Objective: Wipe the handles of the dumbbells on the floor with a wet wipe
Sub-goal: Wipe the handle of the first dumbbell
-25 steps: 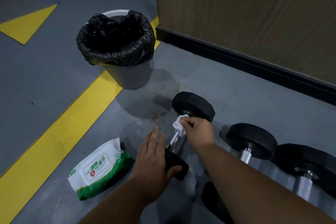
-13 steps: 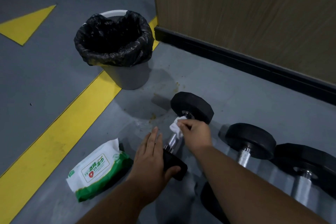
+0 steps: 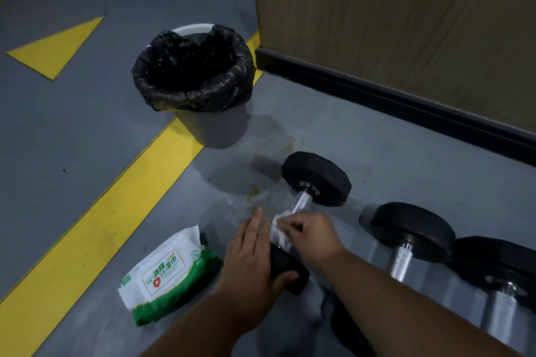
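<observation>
Three black dumbbells with chrome handles lie side by side on the grey floor. My right hand (image 3: 314, 233) grips a white wet wipe (image 3: 280, 233) around the near part of the handle of the left dumbbell (image 3: 316, 178). My left hand (image 3: 255, 258) rests on that dumbbell's near black head, fingers straight and thumb over its edge. The middle dumbbell (image 3: 412, 230) and the right dumbbell (image 3: 499, 272) lie untouched to the right, my right forearm hiding their near ends.
A green and white pack of wet wipes (image 3: 166, 275) lies on the floor left of my left hand. A grey bin with a black liner (image 3: 194, 78) stands behind. A wooden wall with black skirting (image 3: 406, 95) runs at the right. A yellow floor line (image 3: 95, 226) crosses diagonally.
My right hand has slid the wipe along the handle from the far head toward the near head. My left hand has stayed on the near head.
</observation>
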Motion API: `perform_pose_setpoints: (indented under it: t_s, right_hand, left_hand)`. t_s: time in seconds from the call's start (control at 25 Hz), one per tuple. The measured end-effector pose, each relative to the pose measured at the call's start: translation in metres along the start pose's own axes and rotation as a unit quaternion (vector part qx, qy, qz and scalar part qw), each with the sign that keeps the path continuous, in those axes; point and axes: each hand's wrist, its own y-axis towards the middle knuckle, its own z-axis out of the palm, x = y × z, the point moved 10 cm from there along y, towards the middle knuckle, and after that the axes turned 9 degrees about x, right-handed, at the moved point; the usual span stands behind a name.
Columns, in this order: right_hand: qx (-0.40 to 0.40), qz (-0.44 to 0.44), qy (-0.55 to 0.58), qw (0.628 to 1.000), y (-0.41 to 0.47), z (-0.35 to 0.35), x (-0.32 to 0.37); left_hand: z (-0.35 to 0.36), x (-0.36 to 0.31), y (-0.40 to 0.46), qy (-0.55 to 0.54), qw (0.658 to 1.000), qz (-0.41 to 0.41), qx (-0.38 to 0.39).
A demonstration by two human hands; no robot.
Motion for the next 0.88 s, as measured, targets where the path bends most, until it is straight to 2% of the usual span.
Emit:
perform_pose_setpoints:
  t_s: [0.08,0.12,0.16,0.28,0.32,0.4,0.52,0.6,0.76,0.8,0.88]
  right_hand:
    - [0.085,-0.016,-0.018,0.996,-0.007,0.018,0.007]
    - [0.097,-0.022,-0.043,0.994,-0.002,0.015,0.007]
    - [0.076,-0.017,-0.051,0.996,0.007,0.003,0.004]
    - [-0.088,0.039,0.030,0.995,0.021,-0.050,-0.016]
    - [-0.113,0.043,0.043,0.992,0.018,-0.053,-0.017]
    - [-0.075,0.030,0.032,0.996,0.008,-0.032,-0.012]
    - [0.052,-0.014,0.011,0.998,-0.011,0.011,0.000]
    - [0.081,-0.039,-0.033,0.995,-0.003,0.011,0.004]
    - [-0.069,0.008,0.040,0.997,0.020,-0.040,-0.011]
    - [-0.087,0.013,0.049,0.995,0.020,-0.042,-0.011]
    - [-0.057,0.016,0.043,0.997,0.011,-0.024,-0.009]
  left_hand:
    - [0.001,0.001,0.001,-0.002,1.000,0.000,0.000]
    - [0.000,0.002,0.001,-0.001,1.000,0.001,-0.002]
    - [0.000,0.001,0.001,0.002,1.000,0.002,-0.004]
    - [-0.002,0.001,-0.001,0.005,1.000,-0.001,-0.005]
    - [-0.004,0.001,-0.001,0.001,1.000,-0.001,-0.009]
    - [-0.005,-0.001,-0.002,-0.006,1.000,0.001,-0.008]
    - [-0.004,-0.002,-0.001,-0.015,1.000,0.009,-0.014]
    - [-0.005,0.001,0.000,-0.034,0.999,0.010,-0.021]
    - [-0.005,0.002,-0.001,-0.032,0.999,0.005,-0.021]
    - [-0.007,0.002,-0.001,-0.035,0.999,0.006,-0.026]
    - [-0.005,0.003,-0.001,-0.042,0.999,0.005,-0.017]
